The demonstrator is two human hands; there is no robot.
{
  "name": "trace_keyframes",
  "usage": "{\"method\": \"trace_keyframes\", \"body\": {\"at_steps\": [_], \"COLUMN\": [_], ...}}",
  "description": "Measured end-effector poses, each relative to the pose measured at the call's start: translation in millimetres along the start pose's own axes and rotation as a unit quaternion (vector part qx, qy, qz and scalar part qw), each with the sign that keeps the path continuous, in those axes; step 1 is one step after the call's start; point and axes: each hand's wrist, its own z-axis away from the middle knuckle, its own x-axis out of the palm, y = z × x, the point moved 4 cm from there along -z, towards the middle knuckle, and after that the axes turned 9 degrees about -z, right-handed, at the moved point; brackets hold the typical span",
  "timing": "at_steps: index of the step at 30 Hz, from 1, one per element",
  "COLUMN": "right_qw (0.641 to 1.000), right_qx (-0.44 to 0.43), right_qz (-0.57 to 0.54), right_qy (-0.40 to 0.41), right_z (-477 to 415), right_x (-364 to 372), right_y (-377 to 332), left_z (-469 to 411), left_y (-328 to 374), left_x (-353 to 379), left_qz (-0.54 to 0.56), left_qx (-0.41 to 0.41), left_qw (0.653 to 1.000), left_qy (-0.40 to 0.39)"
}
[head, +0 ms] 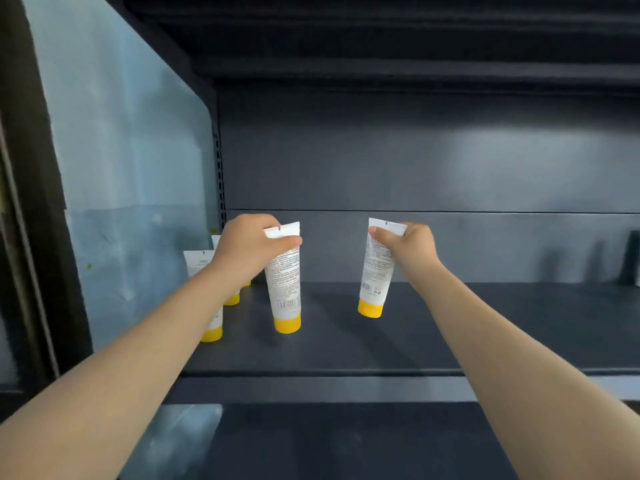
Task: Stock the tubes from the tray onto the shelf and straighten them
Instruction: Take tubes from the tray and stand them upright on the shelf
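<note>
1. The left tube [284, 289] stands upright, cap down, on the shelf [450, 323] toward its left end. The right tube [375, 271] is well apart to its right and tilted, and I cannot tell whether its cap has landed
2. The left hand [249, 247] pinches the left tube's flat crimped end. The right hand [412, 247] pinches the right tube's end the same way, its fingers [381, 233] closed on the seal
3. The step looks like setting both tubes down. To do it well, bring the right tube vertical, seat its cap flat, then release gently and line it up beside the others with the print facing alike
4. Each tube is smooth white plastic with small print, widening from a round yellow cap to a flat sealed edge. The cap is a narrow footing, so the tubes probably tip easily
5. More standing tubes [198, 263] wait just left, partly hidden by the forearm. The shelf looks like dark matt metal, with a pale blue side panel [131, 168]. The tray is out of view
</note>
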Motion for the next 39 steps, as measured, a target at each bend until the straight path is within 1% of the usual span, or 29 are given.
{"method": "trace_keyframes", "body": {"at_steps": [5, 8, 11, 17, 24, 30, 33, 35, 39], "right_qw": [0.996, 0.992, 0.989, 0.987, 0.987, 0.988, 0.987, 0.986, 0.983], "right_qx": [-0.002, -0.005, -0.012, -0.019, -0.023, -0.029, -0.039, -0.042, -0.042], "right_qz": [0.088, 0.127, 0.145, 0.158, 0.155, 0.144, 0.143, 0.147, 0.167], "right_qy": [-0.005, -0.016, -0.015, -0.021, -0.043, -0.055, -0.059, -0.061, -0.065], "right_z": [-17, -22, -26, -33, -32, -35, -37, -39, -46], "right_x": [40, 53, 59, 69, 69, 56, 48, 42, 28], "right_y": [3, 9, 14, 20, 18, 13, 13, 13, 17], "left_z": [-15, -19, -21, -33, -33, -33, -32, -31, -21], "left_y": [-36, -52, -58, -54, -55, -45, -40, -31, 1], "left_x": [21, 30, 38, 51, 53, 48, 46, 44, 49], "left_qz": [-0.057, -0.067, -0.088, -0.119, -0.145, -0.209, -0.211, -0.221, -0.231], "left_qx": [-0.001, -0.003, 0.000, 0.025, 0.017, 0.036, 0.045, 0.069, 0.124], "left_qw": [0.998, 0.997, 0.995, 0.986, 0.981, 0.970, 0.971, 0.969, 0.965], "left_qy": [-0.031, -0.031, -0.040, -0.118, -0.126, -0.116, -0.106, -0.084, -0.016]}}
